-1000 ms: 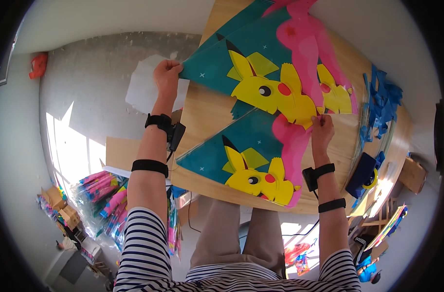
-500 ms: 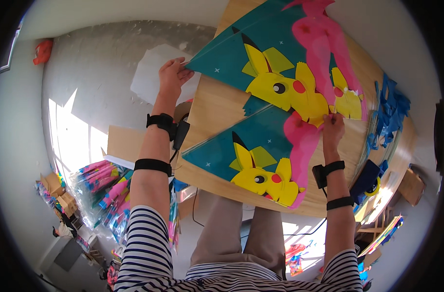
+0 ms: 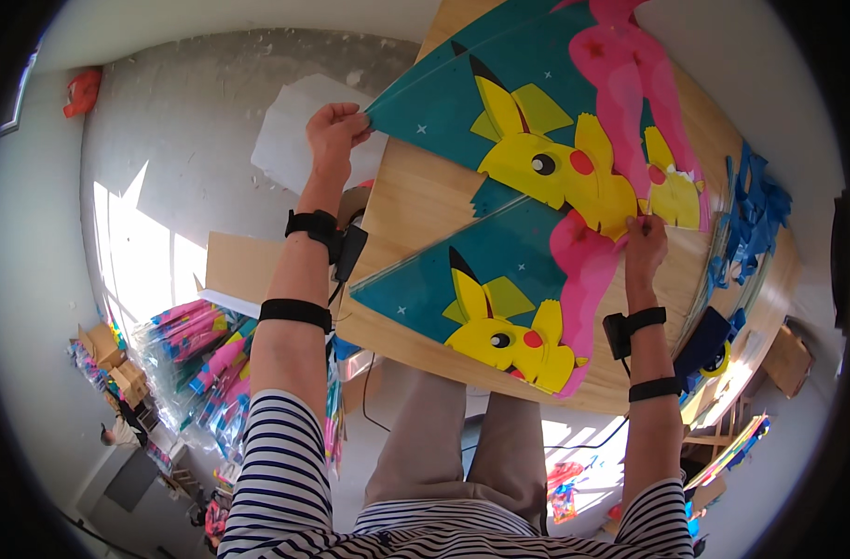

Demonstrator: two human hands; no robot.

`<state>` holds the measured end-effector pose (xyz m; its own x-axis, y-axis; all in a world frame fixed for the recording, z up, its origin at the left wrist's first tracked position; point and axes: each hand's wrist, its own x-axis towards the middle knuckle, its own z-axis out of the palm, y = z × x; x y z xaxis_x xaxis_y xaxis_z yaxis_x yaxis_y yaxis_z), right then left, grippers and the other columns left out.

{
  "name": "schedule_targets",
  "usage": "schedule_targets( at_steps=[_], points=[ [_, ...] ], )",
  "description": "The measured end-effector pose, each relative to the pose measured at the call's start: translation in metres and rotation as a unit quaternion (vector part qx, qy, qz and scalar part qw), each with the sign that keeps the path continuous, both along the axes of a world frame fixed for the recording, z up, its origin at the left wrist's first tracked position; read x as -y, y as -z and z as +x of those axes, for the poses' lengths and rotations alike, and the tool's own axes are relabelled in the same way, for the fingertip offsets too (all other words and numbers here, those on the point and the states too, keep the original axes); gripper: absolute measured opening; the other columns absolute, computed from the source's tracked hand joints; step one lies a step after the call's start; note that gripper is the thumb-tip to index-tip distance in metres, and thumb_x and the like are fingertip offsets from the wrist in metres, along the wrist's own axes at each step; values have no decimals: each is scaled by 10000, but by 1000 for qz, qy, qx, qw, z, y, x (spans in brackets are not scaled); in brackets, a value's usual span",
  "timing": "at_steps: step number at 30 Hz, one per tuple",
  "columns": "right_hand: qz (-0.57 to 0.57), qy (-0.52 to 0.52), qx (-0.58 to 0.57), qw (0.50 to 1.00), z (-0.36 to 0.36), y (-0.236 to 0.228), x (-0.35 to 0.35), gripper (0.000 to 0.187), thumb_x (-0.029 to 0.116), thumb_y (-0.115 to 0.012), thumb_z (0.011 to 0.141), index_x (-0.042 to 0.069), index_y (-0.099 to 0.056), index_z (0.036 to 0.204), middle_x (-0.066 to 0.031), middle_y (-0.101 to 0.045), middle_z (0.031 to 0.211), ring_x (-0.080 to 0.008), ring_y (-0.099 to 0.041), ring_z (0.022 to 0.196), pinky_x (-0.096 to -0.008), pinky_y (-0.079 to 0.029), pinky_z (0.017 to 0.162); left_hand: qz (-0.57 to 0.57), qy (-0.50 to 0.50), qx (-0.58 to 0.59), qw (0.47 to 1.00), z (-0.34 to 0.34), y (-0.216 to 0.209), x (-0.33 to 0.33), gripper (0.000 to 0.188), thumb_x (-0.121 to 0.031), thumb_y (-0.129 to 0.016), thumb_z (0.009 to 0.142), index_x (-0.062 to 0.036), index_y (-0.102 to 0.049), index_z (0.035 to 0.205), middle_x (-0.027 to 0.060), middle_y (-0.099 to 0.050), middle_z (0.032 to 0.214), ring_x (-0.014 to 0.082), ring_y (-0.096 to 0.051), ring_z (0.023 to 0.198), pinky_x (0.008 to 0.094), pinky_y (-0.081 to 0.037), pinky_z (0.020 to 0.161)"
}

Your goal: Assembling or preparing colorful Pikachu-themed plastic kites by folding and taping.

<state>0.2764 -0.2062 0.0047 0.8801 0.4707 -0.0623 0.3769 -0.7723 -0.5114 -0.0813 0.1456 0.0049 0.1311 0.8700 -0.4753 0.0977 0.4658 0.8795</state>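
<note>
The person's left hand [image 3: 336, 140] was pinched on the left tip of the upper teal panel [image 3: 443, 130], which poked past the worktop's [image 3: 415, 182] left edge. The right hand [image 3: 646, 247] had its fingertips clamped on that panel's lower edge. From where I stood, it overlapped the lower teal panel [image 3: 513, 242], whose own tip reached the left edge and whose yellow figure lay just beside the near edge. A wedge of wood showed between the two at the left, and another stretch between the right hand and the blue strips [image 3: 755, 210] along the right edge.
</note>
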Motion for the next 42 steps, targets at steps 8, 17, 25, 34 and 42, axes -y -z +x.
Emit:
schedule_targets(
  at_steps=[8, 17, 25, 34, 42],
  points=[
    [-10, -2, -1, 1000, 0, 1, 0, 221, 160, -732, 845, -19, -611, 894, -154, -644, 764, -293, -613, 693, -399, -484, 677, 42, 26, -28, 998, 4, -1, -2, 265, 22, -700, 805, 51, -608, 1051, 124, -679, 912, 213, -687, 771, 304, -586, 744],
    [-22, 6, -16, 1000, -2, 1, -3, 237, 165, -733, 844, -30, -620, 918, -170, -663, 811, -313, -632, 742, -410, -488, 703, 32, 4, -21, 999, 2, -7, 0, 311, 30, -691, 813, 64, -604, 1110, 131, -676, 969, 223, -691, 831, 304, -579, 756],
    [-8, 2, -23, 1000, -3, 3, -4, 252, 186, -742, 842, -27, -630, 917, -170, -667, 816, -313, -638, 749, -406, -491, 712, 6, -8, -31, 999, -15, -5, 5, 289, 10, -675, 819, 46, -625, 1102, 123, -686, 951, 214, -697, 843, 297, -555, 755],
    [-11, 46, -47, 998, -6, -14, 9, 413, 358, -701, 897, -10, -665, 1080, -101, -672, 790, -198, -626, 710, -344, -487, 659, -9, 94, -157, 983, -98, -9, 69, 266, -54, -686, 831, 6, -659, 1089, 68, -693, 958, 158, -672, 876, 289, -524, 814],
    [-75, 43, -111, 990, -93, -26, 145, 464, 274, -793, 806, -10, -630, 1135, -80, -588, 840, -182, -565, 758, -339, -467, 695, 51, 212, -277, 936, -151, -31, 192, 392, -54, -801, 684, -6, -662, 1048, 67, -650, 956, 171, -614, 852, 308, -508, 796]
  ],
)
